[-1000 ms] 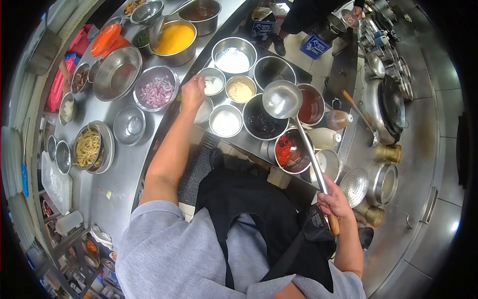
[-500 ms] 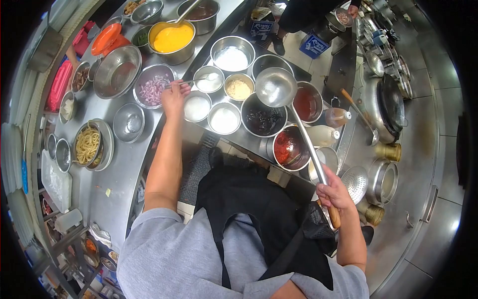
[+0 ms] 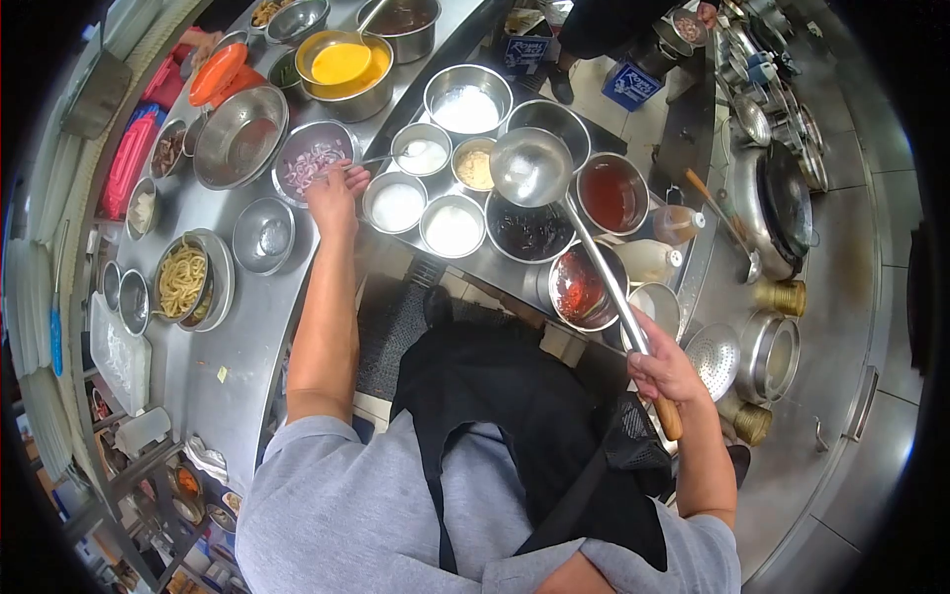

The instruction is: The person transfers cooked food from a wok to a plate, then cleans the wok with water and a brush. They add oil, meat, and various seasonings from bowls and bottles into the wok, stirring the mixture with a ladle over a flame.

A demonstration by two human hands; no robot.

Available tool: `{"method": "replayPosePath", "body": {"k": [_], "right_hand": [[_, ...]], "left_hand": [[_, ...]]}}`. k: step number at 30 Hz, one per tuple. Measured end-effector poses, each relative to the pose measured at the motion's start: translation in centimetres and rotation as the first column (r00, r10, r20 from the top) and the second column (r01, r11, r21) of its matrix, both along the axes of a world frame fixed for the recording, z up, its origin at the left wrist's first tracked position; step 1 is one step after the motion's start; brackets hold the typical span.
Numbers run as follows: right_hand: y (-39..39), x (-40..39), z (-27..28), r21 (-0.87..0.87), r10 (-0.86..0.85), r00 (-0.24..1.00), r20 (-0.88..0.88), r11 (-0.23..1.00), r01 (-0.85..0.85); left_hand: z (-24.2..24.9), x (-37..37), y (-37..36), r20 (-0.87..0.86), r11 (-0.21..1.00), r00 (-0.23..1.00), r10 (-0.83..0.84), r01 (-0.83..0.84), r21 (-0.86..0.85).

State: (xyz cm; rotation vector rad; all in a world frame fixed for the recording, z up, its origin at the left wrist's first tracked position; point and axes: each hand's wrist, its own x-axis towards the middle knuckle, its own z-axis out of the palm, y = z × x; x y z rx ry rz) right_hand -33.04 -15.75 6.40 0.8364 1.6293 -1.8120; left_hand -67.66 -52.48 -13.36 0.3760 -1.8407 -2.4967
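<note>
My right hand (image 3: pixel 665 368) is closed around the wooden-ended handle of a long metal ladle (image 3: pixel 606 272). The ladle's bowl hangs over the pots of dark sauce (image 3: pixel 529 226) and tan paste (image 3: pixel 477 170). My left hand (image 3: pixel 338 190) is at the edge of a metal bowl of sliced red onion (image 3: pixel 309 166), fingers apart and seemingly holding nothing. Just beyond its fingertips, a spoon (image 3: pixel 380 158) leans in a small bowl of white powder (image 3: pixel 426 150). Two more white-filled bowls stand nearer me, one on the left (image 3: pixel 396 203) and one on the right (image 3: pixel 453 226).
Red sauce (image 3: pixel 612 196) and chilli paste (image 3: pixel 584 287) pots stand right, beside squeeze bottles (image 3: pixel 653 259). A pot of yellow liquid (image 3: pixel 356 99), an empty metal bowl (image 3: pixel 264 236) and noodles (image 3: pixel 183 282) occupy the left counter. A wok (image 3: pixel 777 208) sits far right; another person (image 3: pixel 604 25) stands beyond.
My left hand has let go of the spoon and drawn back slightly toward me, beside the onion bowl. The ladle in my right hand has shifted slightly left. The ladle in the yellow liquid looks higher.
</note>
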Motion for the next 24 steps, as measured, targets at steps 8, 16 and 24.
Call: {"method": "replayPosePath", "body": {"k": [8,16,24], "right_hand": [[-0.9,-1.4,-0.2,-0.059,-0.055,0.998,-0.003,0.997,0.055],[-1.2,0.6,1.3,-0.299,-0.248,0.962,-0.116,0.932,0.204],[-0.9,2.7,0.4,-0.195,-0.349,0.926,-0.146,0.927,0.319]], "left_hand": [[5.3,2.1,4.5,-0.113,0.986,0.980,-0.164,0.165,-0.005],[-3.1,-1.1,11.9,-0.171,0.570,0.912,-0.373,0.080,-0.817],[-7.7,-2.7,13.8,-0.034,0.786,0.956,-0.291,0.218,-0.578]]}}
